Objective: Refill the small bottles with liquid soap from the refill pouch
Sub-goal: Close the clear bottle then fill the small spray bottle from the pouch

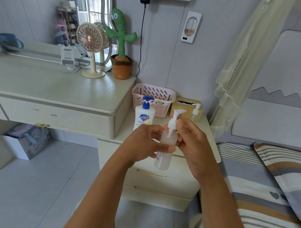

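Hands (144,143) (195,145) grip bottle (169,140) before nightstand's (158,182) front edge.

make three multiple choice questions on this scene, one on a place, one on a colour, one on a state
1. Where does the pink basket stand?
A. on the dressing table
B. on the nightstand, behind the Safeguard bottle
C. on the bed

2. What colour is the Safeguard bottle's pump head?
A. blue
B. white
C. green

3. What state is the small bottle in?
A. lying on the floor
B. standing in the basket, pump off
C. held in the air with its white pump on

Answers:
1 B: the basket sits at the back of the nightstand top.
2 A: the head and collar are blue.
3 C: the left hand grips its body and the right hand pinches the pump collar.
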Action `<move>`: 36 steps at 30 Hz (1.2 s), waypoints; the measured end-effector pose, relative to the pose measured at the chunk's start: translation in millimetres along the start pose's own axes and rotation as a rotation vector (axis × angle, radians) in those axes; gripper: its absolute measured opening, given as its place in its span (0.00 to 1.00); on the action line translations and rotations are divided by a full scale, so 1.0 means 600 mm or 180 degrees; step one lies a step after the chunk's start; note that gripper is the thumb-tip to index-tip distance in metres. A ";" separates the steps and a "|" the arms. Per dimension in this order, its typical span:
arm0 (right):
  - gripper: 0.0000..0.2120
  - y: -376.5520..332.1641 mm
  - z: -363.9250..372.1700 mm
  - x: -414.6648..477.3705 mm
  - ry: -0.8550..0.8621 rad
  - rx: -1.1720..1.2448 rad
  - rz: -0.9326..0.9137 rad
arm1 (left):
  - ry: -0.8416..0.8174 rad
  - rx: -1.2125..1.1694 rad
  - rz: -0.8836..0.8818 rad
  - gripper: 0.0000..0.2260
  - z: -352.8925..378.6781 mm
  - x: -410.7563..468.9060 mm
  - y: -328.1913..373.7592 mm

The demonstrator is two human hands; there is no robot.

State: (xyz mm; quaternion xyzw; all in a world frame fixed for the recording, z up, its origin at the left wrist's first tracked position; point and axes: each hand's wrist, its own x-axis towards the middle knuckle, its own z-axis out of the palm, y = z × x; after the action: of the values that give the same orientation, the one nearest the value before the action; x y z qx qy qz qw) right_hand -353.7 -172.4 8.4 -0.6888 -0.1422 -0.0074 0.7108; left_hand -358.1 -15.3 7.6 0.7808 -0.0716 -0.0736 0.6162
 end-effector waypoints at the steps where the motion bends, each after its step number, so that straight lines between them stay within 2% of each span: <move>1: 0.21 -0.001 0.001 -0.002 -0.0016 0.0005 -0.0022 | 0.0011 0.0008 0.0009 0.19 -0.001 -0.001 0.000; 12: 0.17 -0.003 0.007 -0.015 0.0045 0.0048 -0.0133 | 0.0144 -0.0012 0.0250 0.16 0.007 -0.015 -0.004; 17: 0.21 -0.006 0.009 -0.017 0.0126 0.0129 -0.0075 | 0.0224 -0.0141 0.0327 0.15 0.016 -0.021 -0.002; 21: 0.15 -0.010 0.009 -0.018 0.0136 0.0113 -0.0177 | 0.0175 -0.0198 0.0343 0.15 0.014 -0.021 0.002; 26: 0.23 -0.012 0.008 -0.016 0.0216 0.0014 -0.0127 | 0.0175 -0.0136 0.0329 0.15 0.018 -0.019 0.007; 31: 0.16 -0.016 0.005 -0.021 0.0223 0.0036 -0.0226 | 0.0160 -0.0150 0.0361 0.14 0.020 -0.019 0.009; 36: 0.15 -0.017 0.002 -0.022 0.0152 0.0026 -0.0250 | 0.0164 -0.0106 0.0352 0.15 0.023 -0.018 0.008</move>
State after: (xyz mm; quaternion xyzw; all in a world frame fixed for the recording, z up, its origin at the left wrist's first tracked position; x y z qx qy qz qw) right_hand -368.5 -174.3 15.5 -0.6794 -0.1521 -0.0510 0.7160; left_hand -371.6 -27.0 9.2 0.7670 -0.0975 -0.0205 0.6339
